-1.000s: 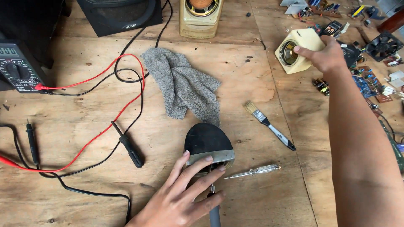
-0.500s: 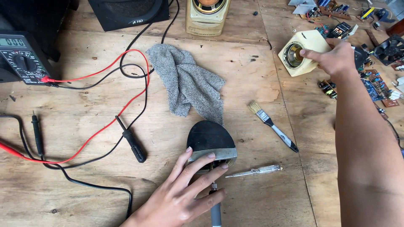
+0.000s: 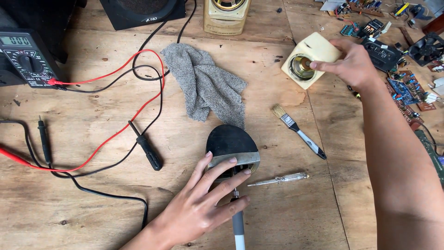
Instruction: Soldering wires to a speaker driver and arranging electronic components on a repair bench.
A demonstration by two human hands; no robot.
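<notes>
My left hand (image 3: 199, 203) rests with spread fingers on a black dome-shaped part (image 3: 230, 141) with a grey metal rim, near the table's front. A grey and white tool handle (image 3: 238, 222) lies under my fingers. My right hand (image 3: 354, 62) reaches to the far right and grips a small cream speaker box (image 3: 307, 58), lifted and tilted so its round driver faces me. A clear-handled tester screwdriver (image 3: 280, 179) lies just right of my left hand. A small paintbrush (image 3: 298, 131) lies between the two hands.
A grey cloth (image 3: 203, 83) lies mid-table. A multimeter (image 3: 25, 58) sits far left with red and black leads (image 3: 138, 106) looping across the wood. A black speaker (image 3: 138, 11) and a cream one (image 3: 226, 16) stand at the back. Circuit boards (image 3: 402, 88) and a fan (image 3: 428, 46) crowd the right.
My right hand has closed on the cream speaker box and drawn it slightly toward me, tilting it. My left hand stays on the black part.
</notes>
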